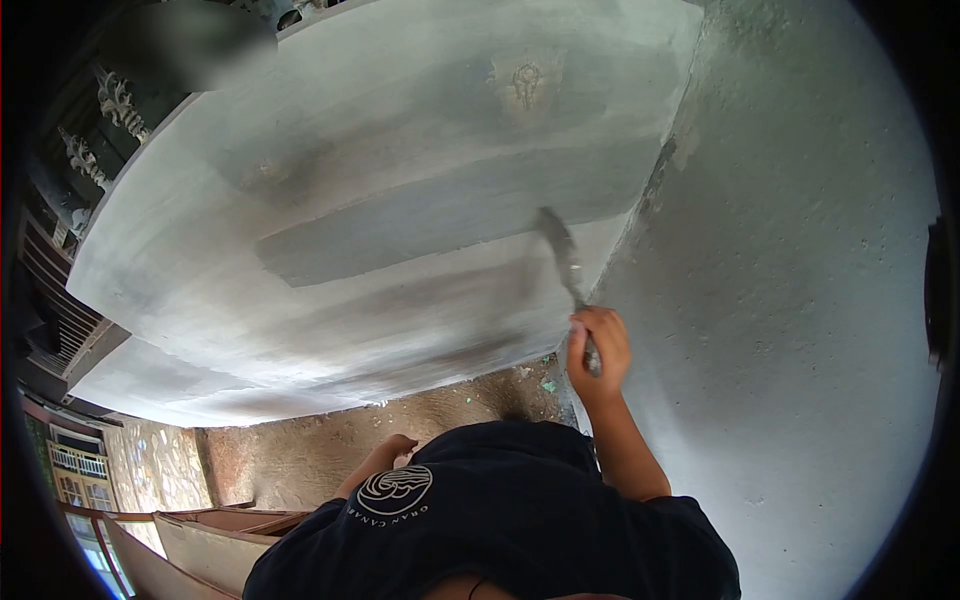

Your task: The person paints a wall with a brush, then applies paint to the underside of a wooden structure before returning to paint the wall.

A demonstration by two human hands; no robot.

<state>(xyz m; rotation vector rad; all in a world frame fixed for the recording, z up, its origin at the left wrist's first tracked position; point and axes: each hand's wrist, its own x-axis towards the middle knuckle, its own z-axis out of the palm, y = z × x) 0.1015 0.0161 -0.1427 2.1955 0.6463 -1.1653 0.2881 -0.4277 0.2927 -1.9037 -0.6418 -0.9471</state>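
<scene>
The left hand (402, 446) is showing at seven o'clock, its grip unclear to me; the right hand (600, 345), at four, is clutching a tool (566, 255) pointing toward eleven before the streaked wall (400, 230); overshooting could be marking the side wall (790, 300).

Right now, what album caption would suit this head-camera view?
A right hand grips a slender dark tool, slightly blurred, before a patchy pale-grey wall crossed by a darker grey band.

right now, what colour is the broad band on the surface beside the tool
The band is medium grey, best seen in the head view.
</scene>
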